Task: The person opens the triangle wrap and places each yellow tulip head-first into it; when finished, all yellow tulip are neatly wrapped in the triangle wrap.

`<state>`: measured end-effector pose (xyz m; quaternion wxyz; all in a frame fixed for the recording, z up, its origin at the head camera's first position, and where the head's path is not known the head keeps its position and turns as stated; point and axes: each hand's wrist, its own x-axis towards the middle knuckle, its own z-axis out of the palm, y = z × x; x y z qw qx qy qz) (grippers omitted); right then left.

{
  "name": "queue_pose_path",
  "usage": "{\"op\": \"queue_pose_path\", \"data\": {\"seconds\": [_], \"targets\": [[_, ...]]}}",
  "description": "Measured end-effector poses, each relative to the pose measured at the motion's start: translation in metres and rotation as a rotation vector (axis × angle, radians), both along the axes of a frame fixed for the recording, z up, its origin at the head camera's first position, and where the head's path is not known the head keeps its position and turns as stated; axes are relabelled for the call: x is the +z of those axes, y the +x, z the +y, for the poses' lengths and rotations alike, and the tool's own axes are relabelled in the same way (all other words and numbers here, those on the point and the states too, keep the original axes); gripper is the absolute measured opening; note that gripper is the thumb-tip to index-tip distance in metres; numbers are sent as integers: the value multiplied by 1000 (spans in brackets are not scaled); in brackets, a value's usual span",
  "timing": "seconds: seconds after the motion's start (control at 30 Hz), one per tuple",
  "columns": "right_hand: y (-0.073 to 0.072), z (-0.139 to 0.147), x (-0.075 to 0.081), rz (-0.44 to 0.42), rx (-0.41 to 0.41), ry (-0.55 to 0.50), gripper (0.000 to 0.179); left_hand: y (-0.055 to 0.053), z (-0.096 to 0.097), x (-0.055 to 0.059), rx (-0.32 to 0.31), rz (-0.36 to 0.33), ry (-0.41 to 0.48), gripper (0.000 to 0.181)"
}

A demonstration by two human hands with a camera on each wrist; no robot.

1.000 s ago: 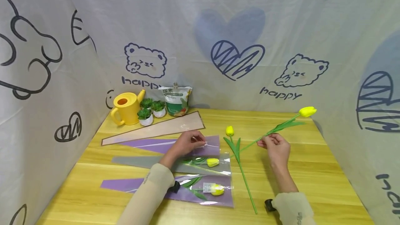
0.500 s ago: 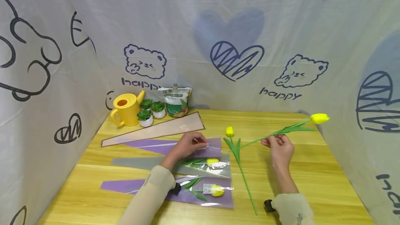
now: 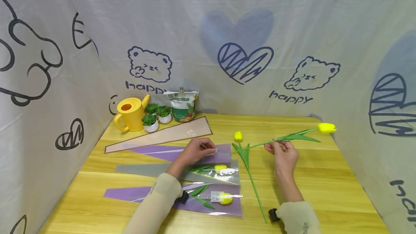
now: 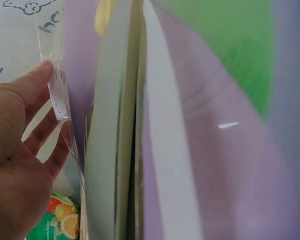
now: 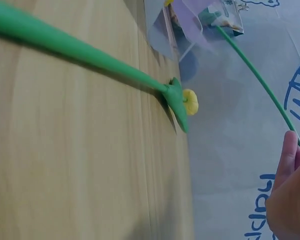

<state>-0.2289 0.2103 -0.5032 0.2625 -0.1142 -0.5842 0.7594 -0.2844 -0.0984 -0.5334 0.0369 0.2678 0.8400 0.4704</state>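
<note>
over the wooden table [image 3: 331, 180], your left hand [image 3: 198, 151] pinches the far purple wrapper [image 3: 224, 154]; at right, your right hand [image 3: 286, 156] grips a tulip [image 3: 298, 136], stem [image 5: 255, 73] pointing left, its bloom [image 3: 326, 128] visible only from the head view.

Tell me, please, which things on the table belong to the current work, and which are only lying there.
Seemingly part of the work:
held tulip (right fingers)
far purple sleeve (left fingers)
loose tulip
grey-sleeved tulip
near purple-sleeved tulip
probably the pale flat sleeve

Seemingly just lying about:
yellow watering can
three potted succulents
white-and-green bag
</note>
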Motion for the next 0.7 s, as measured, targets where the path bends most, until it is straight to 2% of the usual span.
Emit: {"op": "queue_pose_path", "data": {"seconds": [0.2, 0.43, 0.7], "targets": [[2, -6, -3, -93, 121, -10, 12, 2, 2, 1, 2, -2, 16, 4], [2, -15, -7, -212, 239, -41, 17, 2, 5, 0, 11, 42, 24, 4], [3, -25, -11, -256, 323, -14, 26, 3, 8, 0, 13, 28, 22, 4]]}}
